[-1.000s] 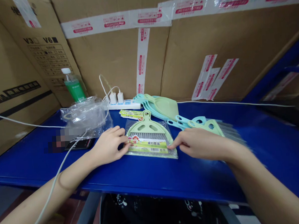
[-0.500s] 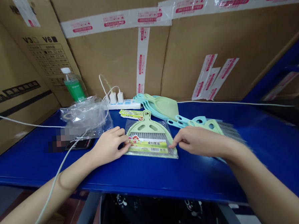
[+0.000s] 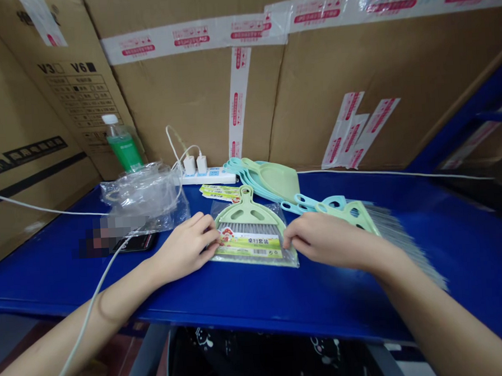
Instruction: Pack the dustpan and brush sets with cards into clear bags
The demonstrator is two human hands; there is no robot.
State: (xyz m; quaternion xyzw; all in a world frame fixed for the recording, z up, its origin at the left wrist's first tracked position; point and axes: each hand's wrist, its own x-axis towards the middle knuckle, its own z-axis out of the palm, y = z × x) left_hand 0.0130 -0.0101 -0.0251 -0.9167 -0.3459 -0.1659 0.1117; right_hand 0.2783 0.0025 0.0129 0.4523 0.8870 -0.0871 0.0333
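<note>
- The bagged brush-and-dustpan set (image 3: pixel 246 215) lies flat on the blue table (image 3: pixel 240 301), directly between your two hands and in front of you — neither hand has to cross the other to touch it.
- Its handle points away from you, and the dustpan's wide lip faces you, so the handle-to-lip line runs straight out from your body.
- The printed label (image 3: pixel 258 244) lies the other way, its long side running left to right across the lower bristles, with the right end dipping slightly towards you.
- Your left hand (image 3: pixel 190 244) is at the label's left end, thumb and fingertips over the set's left edge.
- Your right hand (image 3: pixel 327 240) comes in from the opposite side, fingers curled, a fingertip at the label's right end.
- Your hands are well apart, the label spanning the gap; neither looks clearly nearer. Whether either one pinches the label or only rests there — you can't tell from this view.
- Beyond the handle lie loose labels (image 3: pixel 220 191) and stacked dustpans (image 3: pixel 280 179); loose brushes (image 3: pixel 364 220) lie beside and partly behind your right hand.
</note>
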